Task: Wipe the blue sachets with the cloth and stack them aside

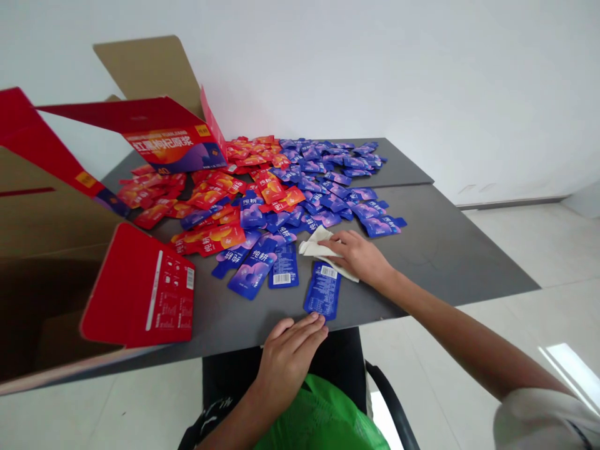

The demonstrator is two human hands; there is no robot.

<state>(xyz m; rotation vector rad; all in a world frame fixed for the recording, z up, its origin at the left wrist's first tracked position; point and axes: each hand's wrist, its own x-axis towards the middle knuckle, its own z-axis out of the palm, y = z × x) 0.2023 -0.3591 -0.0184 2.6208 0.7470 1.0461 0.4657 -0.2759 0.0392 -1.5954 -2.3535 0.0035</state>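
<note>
A blue sachet [323,290] lies barcode side up near the table's front edge. The fingertips of my left hand [293,350] rest at its lower edge, fingers stretched out side by side. My right hand [354,253] is closed on a folded white cloth [319,245], pressed on the tabletop just above that sachet. Another blue sachet [284,265], back side up, lies to the left, beside a front-side-up blue sachet [253,265]. Behind my hands spread a heap of blue sachets [328,169] and a heap of red sachets [210,194], mixing where they meet.
An open red carton [173,150] stands at the back left of the grey table [450,250]. A larger open box [140,294] with raised red flaps takes up the near left. Behind is a white wall [422,75]. A green garment [323,419] covers my lap below the table edge.
</note>
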